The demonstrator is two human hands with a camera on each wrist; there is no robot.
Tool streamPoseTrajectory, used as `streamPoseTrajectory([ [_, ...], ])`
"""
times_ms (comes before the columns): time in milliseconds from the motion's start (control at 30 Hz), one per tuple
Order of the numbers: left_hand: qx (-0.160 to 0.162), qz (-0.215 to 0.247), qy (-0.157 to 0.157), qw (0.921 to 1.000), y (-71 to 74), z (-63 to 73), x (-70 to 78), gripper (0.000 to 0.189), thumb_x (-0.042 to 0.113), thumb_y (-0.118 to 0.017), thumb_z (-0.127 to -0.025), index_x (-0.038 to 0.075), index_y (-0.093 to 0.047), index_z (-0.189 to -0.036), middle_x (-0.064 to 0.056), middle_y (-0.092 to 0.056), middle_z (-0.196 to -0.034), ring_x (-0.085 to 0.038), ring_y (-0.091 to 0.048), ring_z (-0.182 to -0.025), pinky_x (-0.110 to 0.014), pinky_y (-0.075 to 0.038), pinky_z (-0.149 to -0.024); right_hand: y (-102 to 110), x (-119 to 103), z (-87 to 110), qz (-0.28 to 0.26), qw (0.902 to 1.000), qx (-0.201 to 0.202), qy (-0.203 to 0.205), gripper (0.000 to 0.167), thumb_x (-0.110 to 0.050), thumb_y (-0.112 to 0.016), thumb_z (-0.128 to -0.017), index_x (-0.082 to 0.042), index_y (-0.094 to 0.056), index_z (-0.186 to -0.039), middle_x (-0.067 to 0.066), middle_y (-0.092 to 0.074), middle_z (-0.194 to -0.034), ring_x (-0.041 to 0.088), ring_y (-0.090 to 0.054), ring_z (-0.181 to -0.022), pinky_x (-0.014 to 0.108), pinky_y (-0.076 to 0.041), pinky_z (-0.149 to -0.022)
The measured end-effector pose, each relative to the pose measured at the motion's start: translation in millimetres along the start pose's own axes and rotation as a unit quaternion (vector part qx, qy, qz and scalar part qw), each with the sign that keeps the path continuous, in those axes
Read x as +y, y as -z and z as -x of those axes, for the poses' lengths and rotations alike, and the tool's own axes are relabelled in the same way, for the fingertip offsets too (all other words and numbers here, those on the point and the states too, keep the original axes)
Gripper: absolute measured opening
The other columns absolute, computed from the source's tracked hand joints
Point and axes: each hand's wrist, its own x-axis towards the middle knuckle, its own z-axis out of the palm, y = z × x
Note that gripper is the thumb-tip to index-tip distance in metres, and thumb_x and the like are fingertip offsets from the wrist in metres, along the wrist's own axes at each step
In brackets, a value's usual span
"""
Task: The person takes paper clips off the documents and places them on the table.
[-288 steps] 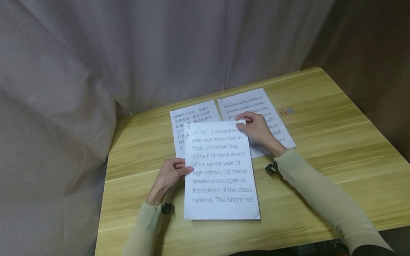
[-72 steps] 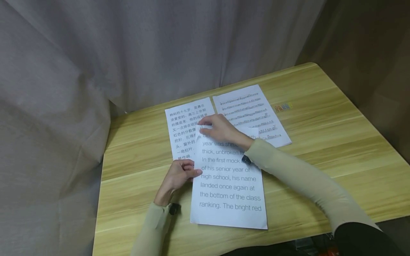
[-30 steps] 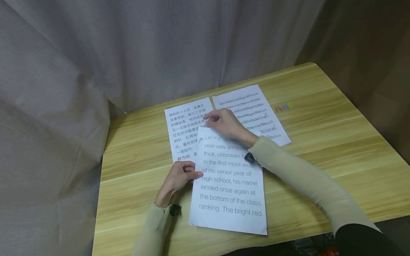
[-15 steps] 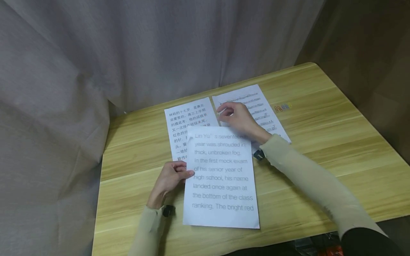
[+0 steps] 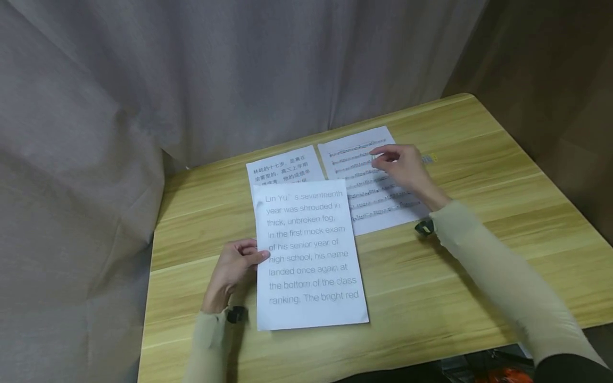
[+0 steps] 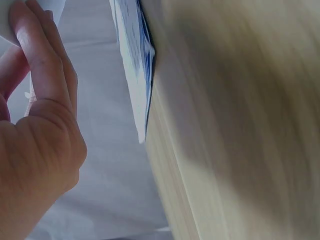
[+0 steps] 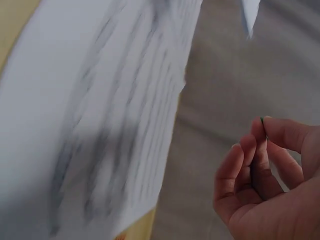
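Observation:
My left hand point(image 5: 234, 266) pinches the left edge of a stack of printed sheets point(image 5: 308, 314) with large English text. The stack is raised off the table toward me, and its lower end faces the front edge. My right hand point(image 5: 404, 165) is over the music sheet point(image 5: 383, 215), thumb and fingertips pinching a small green paper clip point(image 7: 263, 121). Only a sliver of the clip shows. In the left wrist view, the left hand point(image 6: 45, 135) has its fingers behind the paper.
Pages of Chinese text point(image 5: 280, 165) lie at the back left, partly covered by the raised stack. Several coloured paper clips point(image 5: 428, 158) lie right of the music sheet, partly behind the right hand. A grey curtain point(image 5: 249, 80) hangs behind the wooden table point(image 5: 479, 239).
The clip seen earlier at the stack's top left corner is off it. My right hand has moved from that corner rightward over the music sheet. My left hand has shifted the stack left.

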Motion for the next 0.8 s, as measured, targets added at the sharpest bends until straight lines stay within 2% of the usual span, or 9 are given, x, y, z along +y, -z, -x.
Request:
streamPoseTrajectory([
  [200, 0.024, 0.003, 0.007, 0.9997, 14.4, 0.3, -3.6, 0.03, -0.002, -0.079, -0.095, -0.013, -0.07, -0.122, 0.007, -0.078, -0.079, -0.008, -0.074, -0.072, -0.022, -0.06, -0.066, 26.7, 31.4, -2.0, 0.012, 0.9987, 0.039, -0.03, 0.032, -0.02, -0.075, -0.103, -0.01, -0.077, -0.134, -0.003, -0.077, -0.104, 0.008, -0.063, -0.092, 0.018, -0.049, -0.074],
  [367, 0.032, -0.006, 0.009, 0.9994, 27.1, 1.4, -5.3, 0.031, -0.001, -0.078, -0.096, -0.013, -0.069, -0.123, 0.009, -0.079, -0.08, -0.007, -0.075, -0.074, -0.022, -0.061, -0.068, 48.2, 56.3, -6.9, 0.026, 0.9972, 0.062, -0.033, 0.033, -0.016, -0.073, -0.102, -0.008, -0.076, -0.134, -0.022, -0.073, -0.088, -0.001, -0.065, -0.083, 0.014, -0.051, -0.073],
  [467, 0.035, -0.011, 0.011, 0.9993, 35.8, 2.3, -5.3, 0.031, 0.0, -0.078, -0.097, -0.013, -0.068, -0.123, 0.01, -0.079, -0.08, -0.006, -0.074, -0.074, -0.022, -0.061, -0.069, 61.3, 68.5, -10.7, 0.025, 0.997, 0.067, -0.03, 0.032, -0.017, -0.074, -0.102, -0.005, -0.076, -0.133, -0.029, -0.071, -0.084, -0.002, -0.066, -0.078, 0.013, -0.053, -0.068],
  [567, 0.034, -0.015, 0.014, 0.9992, 47.0, 2.5, -5.8, 0.032, 0.0, -0.078, -0.097, -0.013, -0.068, -0.124, 0.011, -0.078, -0.08, -0.006, -0.073, -0.075, -0.022, -0.061, -0.07, 72.0, 79.9, -14.7, 0.03, 0.9964, 0.072, -0.032, 0.033, -0.02, -0.077, -0.103, -0.004, -0.075, -0.132, -0.03, -0.071, -0.085, -0.005, -0.065, -0.079, 0.011, -0.052, -0.068],
  [633, 0.033, -0.016, 0.016, 0.9992, 55.9, 2.2, -6.3, 0.031, 0.0, -0.077, -0.098, -0.012, -0.068, -0.124, 0.011, -0.078, -0.08, -0.006, -0.073, -0.075, -0.022, -0.061, -0.07, 77.2, 86.6, -17.3, 0.04, 0.9958, 0.075, -0.036, 0.034, -0.021, -0.077, -0.103, -0.004, -0.075, -0.132, -0.024, -0.076, -0.09, -0.007, -0.062, -0.079, 0.01, -0.05, -0.069],
  [800, 0.046, -0.02, 0.019, 0.9986, 79.8, -0.2, -9.6, 0.017, 0.001, -0.076, -0.099, -0.003, -0.073, -0.115, 0.013, -0.077, -0.078, -0.005, -0.072, -0.074, -0.021, -0.061, -0.07, 85.3, 102.9, -24.3, 0.063, 0.9936, 0.081, -0.047, 0.034, -0.021, -0.077, -0.103, -0.005, -0.075, -0.132, -0.02, -0.079, -0.1, -0.014, -0.057, -0.08, 0.007, -0.047, -0.074],
])
